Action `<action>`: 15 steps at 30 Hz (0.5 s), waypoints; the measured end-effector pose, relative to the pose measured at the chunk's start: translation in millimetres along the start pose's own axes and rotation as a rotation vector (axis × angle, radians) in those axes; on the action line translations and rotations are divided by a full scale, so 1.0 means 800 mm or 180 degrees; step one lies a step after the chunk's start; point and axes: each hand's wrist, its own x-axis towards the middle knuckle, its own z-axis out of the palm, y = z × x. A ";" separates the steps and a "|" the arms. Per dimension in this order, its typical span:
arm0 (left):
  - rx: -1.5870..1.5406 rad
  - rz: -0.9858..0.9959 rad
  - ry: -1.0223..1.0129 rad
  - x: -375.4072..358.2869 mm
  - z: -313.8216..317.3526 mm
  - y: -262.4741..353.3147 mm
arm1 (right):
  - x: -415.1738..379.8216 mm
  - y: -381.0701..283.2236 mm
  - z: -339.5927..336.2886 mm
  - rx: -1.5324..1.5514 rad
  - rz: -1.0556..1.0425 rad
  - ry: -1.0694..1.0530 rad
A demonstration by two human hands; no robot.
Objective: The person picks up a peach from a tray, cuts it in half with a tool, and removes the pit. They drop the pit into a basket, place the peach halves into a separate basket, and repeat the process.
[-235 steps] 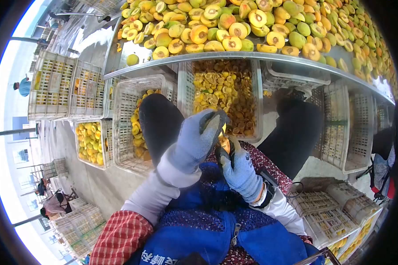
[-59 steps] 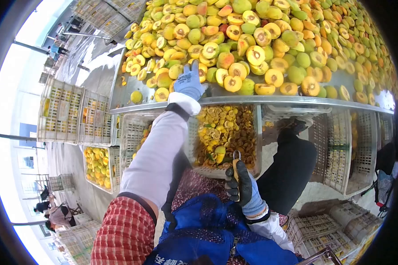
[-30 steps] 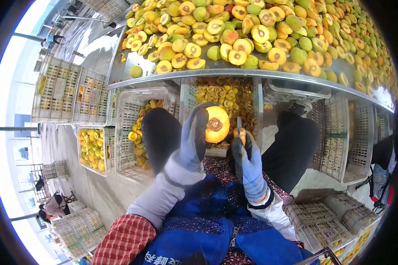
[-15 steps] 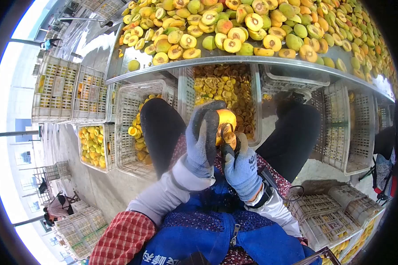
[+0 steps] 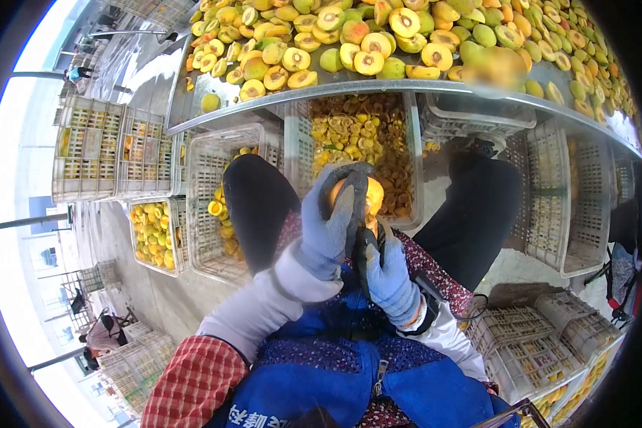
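In front of my lap, my gloved left hand is closed around a yellow peach, its thumb lying across the fruit. My gloved right hand is just below and to the right, closed on the dark handle of a small pitting knife. The knife's working end is hidden against the peach. Under both hands stands a crate holding peach pieces and brownish scraps.
A metal table heaped with halved peaches spans the front. Crates with yellow peach halves stand at left, beside stacked crates. An upright crate and more stacks are at right. Other people are far left.
The peach has turned in my left hand, and its cut face shows less. The knife's loop, visible before, is now hidden. My right hand has shifted slightly downward.
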 end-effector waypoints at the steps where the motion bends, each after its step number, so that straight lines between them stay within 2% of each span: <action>1: -0.0108 0.0075 0.0189 -0.006 0.009 0.005 | -0.005 0.022 0.016 0.0028 -0.0523 0.0473; 2: -0.0225 0.0154 0.0386 -0.009 0.016 0.007 | -0.005 0.028 0.024 0.0049 -0.1049 0.0937; 3: -0.0234 0.0351 0.0435 -0.008 0.020 0.006 | -0.006 0.027 0.024 0.0418 -0.0795 0.0825; 4: -0.0243 0.0378 0.0447 -0.005 0.019 0.004 | -0.002 0.023 0.021 0.0408 -0.0822 0.0813; 7: -0.0174 0.0259 0.0332 -0.003 0.013 -0.004 | 0.002 0.011 0.011 0.0176 -0.0919 0.0851; 9: 0.0134 0.0363 0.0269 0.000 0.009 -0.002 | 0.003 -0.001 -0.002 -0.0218 -0.0474 0.0411; 12: 0.0218 0.0397 0.0226 0.004 0.000 -0.013 | 0.009 0.005 -0.004 -0.0556 -0.0492 0.0480; 15: 0.0304 0.0184 -0.0048 0.007 -0.009 -0.015 | 0.006 0.021 0.005 -0.0361 -0.0555 0.0500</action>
